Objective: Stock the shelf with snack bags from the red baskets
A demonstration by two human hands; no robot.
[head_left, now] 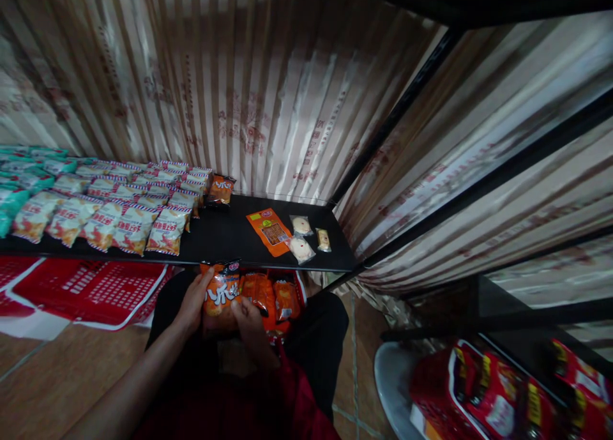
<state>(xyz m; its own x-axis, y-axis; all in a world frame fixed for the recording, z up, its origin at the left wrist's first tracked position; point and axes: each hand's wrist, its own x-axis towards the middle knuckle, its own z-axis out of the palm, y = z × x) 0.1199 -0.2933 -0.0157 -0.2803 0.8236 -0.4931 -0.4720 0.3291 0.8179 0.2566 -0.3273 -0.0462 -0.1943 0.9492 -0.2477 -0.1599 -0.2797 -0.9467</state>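
Low in front of me, just off the shelf's front edge, my left hand [194, 299] and my right hand [251, 325] grip the two sides of an orange snack bag [221, 298]. White lettering on the bag faces up at me. Beneath and to the right of it, a basket [302, 289] between my knees holds several similar orange snack packets [286, 299]. One more orange-brown bag [220, 192] stands on the black shelf [234, 229], at the right end of the rows of white snack bags [167, 229].
Teal bags [14, 200] fill the shelf's far left. A flat orange pouch [269, 232], two round wrapped cakes [301, 248] and a small wrapped bar [323, 239] lie toward the right end. Red baskets [90, 290] sit below left; red packets [498, 389] are low right. Black posts [402, 117] cross the right side.
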